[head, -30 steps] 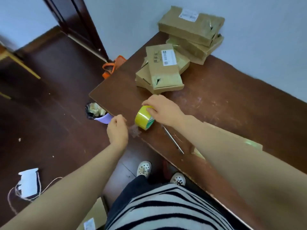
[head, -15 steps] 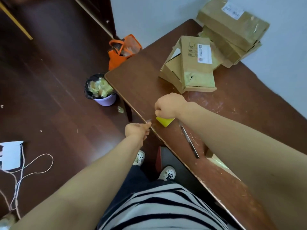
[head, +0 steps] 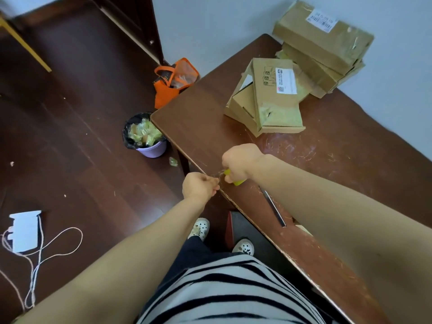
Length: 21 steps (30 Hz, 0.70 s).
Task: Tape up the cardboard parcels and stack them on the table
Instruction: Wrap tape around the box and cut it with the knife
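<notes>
**Tape drawn at the table's edge**

A dark wooden table [head: 327,171], its top scratched, stands in the corner of a room against a pale wall, over a dark wood floor.

At the table's near-left edge, the right hand [head: 238,160] is curled down over a yellow tape roll [head: 237,182] and grips it. Only a sliver of the roll shows under the hand, resting on the tabletop. Just beside it, at about eight o'clock from the right hand, the left hand [head: 199,187] hangs off the table's edge with its fingers curled, pinching the end of a short clear tape strip [head: 218,175] that runs back to the roll. The strip is faint and hard to follow.

The cardboard parcels lie toward one o'clock from the right hand, well apart from it. The near stack [head: 273,99] sits askew, its top parcel bearing a white label. The far stack [head: 322,43] lies behind it against the wall, also labelled on top.

A thin metal tool [head: 272,205] lies on the table at five o'clock from the right hand, partly under the forearm.

On the floor, a purple bin [head: 146,134] with a black liner, full of scraps, stands at ten o'clock from the left hand, just beside the table's corner. An orange bag [head: 174,81] sits at eleven o'clock. A white card [head: 24,230] with loose string lies at eight o'clock of the view.
</notes>
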Available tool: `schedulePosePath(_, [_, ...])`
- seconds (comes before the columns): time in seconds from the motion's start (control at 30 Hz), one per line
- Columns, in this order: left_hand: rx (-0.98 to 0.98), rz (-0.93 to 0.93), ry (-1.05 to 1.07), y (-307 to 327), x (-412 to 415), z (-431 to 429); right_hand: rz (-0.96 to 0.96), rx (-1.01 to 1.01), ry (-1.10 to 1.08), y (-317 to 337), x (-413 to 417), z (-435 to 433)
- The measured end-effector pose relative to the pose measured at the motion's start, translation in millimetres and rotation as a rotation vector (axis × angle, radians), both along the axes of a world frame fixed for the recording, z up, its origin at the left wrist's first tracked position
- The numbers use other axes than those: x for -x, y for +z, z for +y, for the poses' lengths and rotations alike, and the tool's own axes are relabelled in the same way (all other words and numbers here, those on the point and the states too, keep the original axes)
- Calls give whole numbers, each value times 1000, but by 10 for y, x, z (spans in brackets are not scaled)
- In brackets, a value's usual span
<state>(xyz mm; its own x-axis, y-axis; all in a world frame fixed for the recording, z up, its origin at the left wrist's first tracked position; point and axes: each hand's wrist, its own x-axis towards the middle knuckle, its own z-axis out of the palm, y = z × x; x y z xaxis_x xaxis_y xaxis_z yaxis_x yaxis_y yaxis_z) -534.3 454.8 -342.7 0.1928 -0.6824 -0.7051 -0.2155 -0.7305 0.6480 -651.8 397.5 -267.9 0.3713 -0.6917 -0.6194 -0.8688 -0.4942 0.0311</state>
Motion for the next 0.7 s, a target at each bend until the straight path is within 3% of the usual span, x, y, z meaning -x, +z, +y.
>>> schedulePosePath(0.23, [198, -33, -165, 198, -49, -123, -117, 127, -120, 259, 292, 79])
schedulePosePath(0.47, [237, 70, -461, 684, 62, -718, -461, 75, -683, 628, 904, 255])
schedulePosePath(0.7, [310, 74, -838, 927, 834, -909, -965, 146, -1281, 781, 1364, 1128])
